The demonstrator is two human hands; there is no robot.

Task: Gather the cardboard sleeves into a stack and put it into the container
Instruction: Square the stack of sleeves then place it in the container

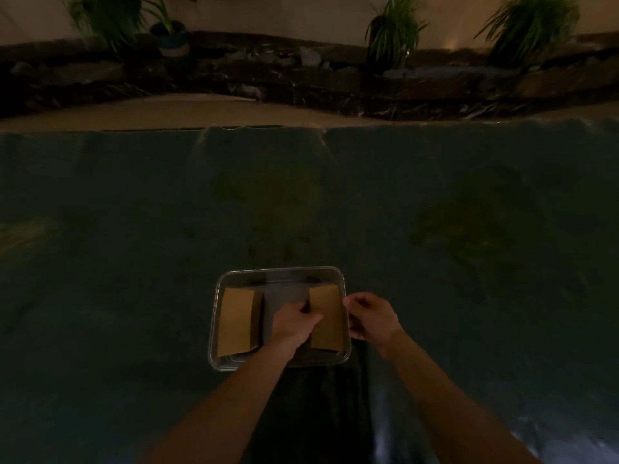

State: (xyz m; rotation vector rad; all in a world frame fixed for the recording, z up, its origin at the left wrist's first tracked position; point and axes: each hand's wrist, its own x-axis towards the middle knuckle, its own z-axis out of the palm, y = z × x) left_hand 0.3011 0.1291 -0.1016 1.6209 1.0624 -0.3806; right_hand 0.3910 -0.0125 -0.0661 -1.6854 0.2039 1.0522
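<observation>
In the container, one sleeve stack lies at the left side. The left hand reaches in, fingers closed on the edge of the right stack. The right hand hovers loosely curled, empty, just beside the right rim, above the dark table.

Seemingly a dimly lit home or lounge-like indoor room, going by a dark cloth-covered table, a tan floor strip beyond it, a dark marble ledge along a pale wall, and potted plants standing on that ledge.
</observation>
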